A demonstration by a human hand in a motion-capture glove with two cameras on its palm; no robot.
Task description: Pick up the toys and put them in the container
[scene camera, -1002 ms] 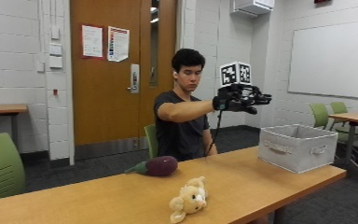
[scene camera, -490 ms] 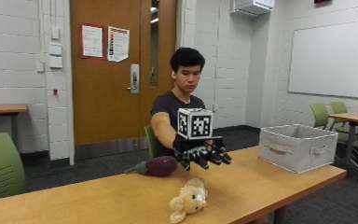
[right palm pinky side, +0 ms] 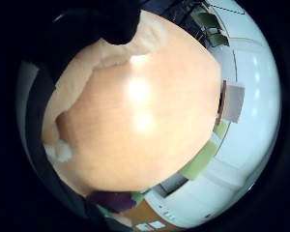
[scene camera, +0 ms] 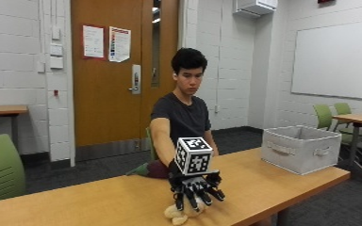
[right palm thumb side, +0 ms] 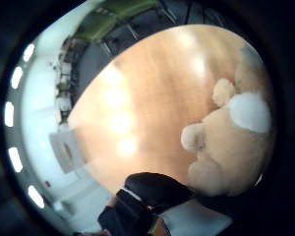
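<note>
- Right hand point(scene camera: 195, 189), black glove, arm stretched forward and down over the table point(scene camera: 93, 202); palm faces down, fingers point downward, spread and only slightly bent.
- Hand sits directly over the tan plush toy point(scene camera: 180, 214), fingertips at or just above its top (contact not clear from the outside view).
- Thumb-side palm view: plush toy point(right palm thumb side: 226, 147) fills one side, lying on the wood top, white patch and rounded tan limbs visible; a gloved finger point(right palm thumb side: 155, 189) curves beside it, not closed round it.
- Little-finger-side palm view: tan plush point(right palm pinky side: 82, 82) close under the palm, a gloved finger point(right palm pinky side: 118, 21) over its edge; bare table top point(right palm pinky side: 150, 130) takes up the rest.
- Hand state: relaxed and spread, holding nothing.
- Counts: two toys on the table, the tan plush at the near edge and one dark purple plush with green leaves point(scene camera: 151, 168) further back, partly hidden behind the forearm (looks like an eggplant, can't confirm).
- One grey fabric container point(scene camera: 300, 148) with handles, at the table's far right end, well apart from both toys.
- Other hand not seen.
- Three green chairs, one at left point(scene camera: 2, 165), two at right point(scene camera: 332, 115).
- Writing: two paper sheets on the door point(scene camera: 105, 43), text unreadable; nothing readable on toys or container.
</note>
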